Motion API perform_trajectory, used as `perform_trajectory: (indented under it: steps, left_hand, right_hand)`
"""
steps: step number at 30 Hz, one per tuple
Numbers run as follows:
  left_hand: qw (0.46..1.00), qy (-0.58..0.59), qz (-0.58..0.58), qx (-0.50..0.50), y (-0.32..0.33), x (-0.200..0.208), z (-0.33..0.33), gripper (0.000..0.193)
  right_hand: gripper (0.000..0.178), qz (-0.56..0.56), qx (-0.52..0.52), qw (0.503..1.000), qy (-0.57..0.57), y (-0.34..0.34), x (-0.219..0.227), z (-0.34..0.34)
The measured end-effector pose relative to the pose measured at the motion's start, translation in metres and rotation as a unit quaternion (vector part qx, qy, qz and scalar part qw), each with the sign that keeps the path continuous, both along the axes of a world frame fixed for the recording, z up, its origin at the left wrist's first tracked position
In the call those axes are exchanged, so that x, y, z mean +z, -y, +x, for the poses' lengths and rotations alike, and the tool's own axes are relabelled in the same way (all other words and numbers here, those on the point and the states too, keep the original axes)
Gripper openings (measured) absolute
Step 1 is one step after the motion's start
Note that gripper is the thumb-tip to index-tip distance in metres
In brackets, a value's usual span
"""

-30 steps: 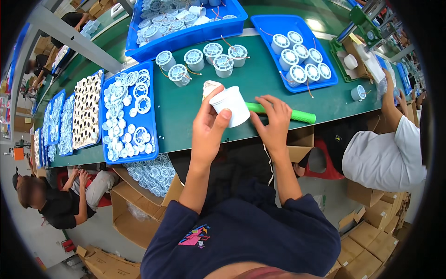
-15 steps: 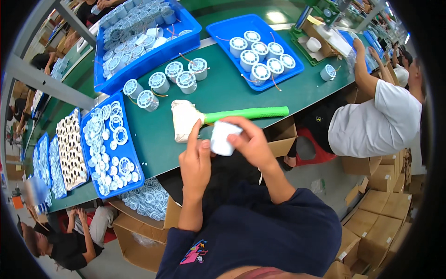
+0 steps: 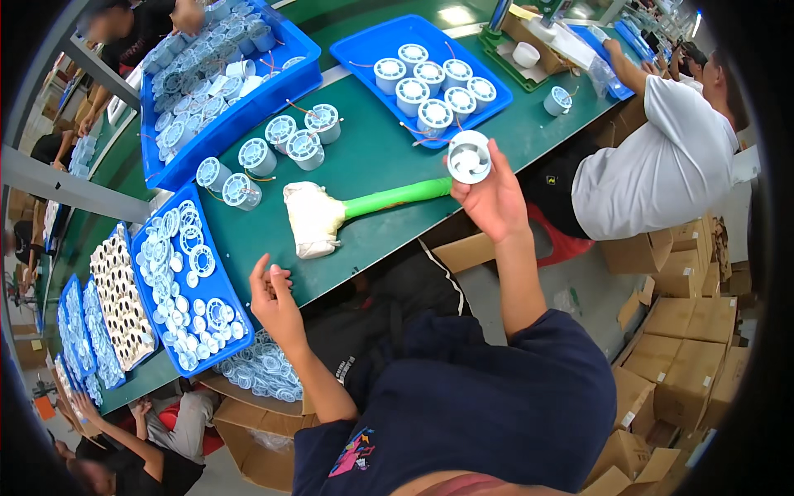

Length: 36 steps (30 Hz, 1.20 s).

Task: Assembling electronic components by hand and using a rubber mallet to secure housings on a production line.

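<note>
In my right hand (image 3: 499,202) is a small white round plastic housing with curved fan blades (image 3: 469,157), its bladed face turned up. It is held above the table's front edge, close to the handle end of a mallet (image 3: 389,199) with a green handle and a head wrapped in pale cloth. My left hand (image 3: 279,306) holds nothing; its fingers are apart and slightly bent near the table's edge. To its left lies a blue tray of white rings and discs (image 3: 240,347). Several capped housings with wires (image 3: 257,155) stand behind the mallet.
A blue tray (image 3: 351,54) at the back holds several more capped housings. A deep blue bin (image 3: 306,78) full of parts stands back left. One housing (image 3: 557,101) and a green press (image 3: 504,62) are at the right, beside a co-worker (image 3: 662,157). Cardboard boxes (image 3: 686,314) are stacked on the floor.
My hands have moved apart. The white housing has gone up and right in my right hand, and my left hand has let go and moved down and left. The view has shifted slightly.
</note>
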<state>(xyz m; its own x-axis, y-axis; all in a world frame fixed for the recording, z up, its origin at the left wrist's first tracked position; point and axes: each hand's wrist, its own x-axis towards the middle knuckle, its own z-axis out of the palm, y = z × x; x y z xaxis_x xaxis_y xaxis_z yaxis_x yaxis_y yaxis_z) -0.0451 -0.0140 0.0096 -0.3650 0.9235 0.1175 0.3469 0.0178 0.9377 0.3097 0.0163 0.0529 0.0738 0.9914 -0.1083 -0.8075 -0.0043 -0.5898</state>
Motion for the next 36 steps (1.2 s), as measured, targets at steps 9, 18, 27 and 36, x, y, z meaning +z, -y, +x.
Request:
perform_trajectory:
  steps: [9,18,27,36]
  left_hand:
    - [0.996,-0.077,0.033,-0.005,0.006,-0.004,0.002,0.028]
    - [0.991,-0.115,0.071,0.000,0.002,-0.008,0.002,0.024]
    - [1.000,-0.002,0.029,0.007,0.000,-0.004,-0.002,0.038]
    - [0.966,-0.225,0.110,0.059,-0.094,0.004,0.008,0.083]
  right_hand:
    - [0.049,0.035,-0.458,0.554,0.694,-0.083,-0.020,0.109]
    - [0.054,0.061,-0.268,0.512,0.814,-0.122,-0.039,0.150]
    - [0.054,0.098,-0.318,0.392,0.858,-0.112,-0.037,0.148]
    - [0.028,0.233,-0.142,0.638,0.720,-0.019,-0.026,-0.076]
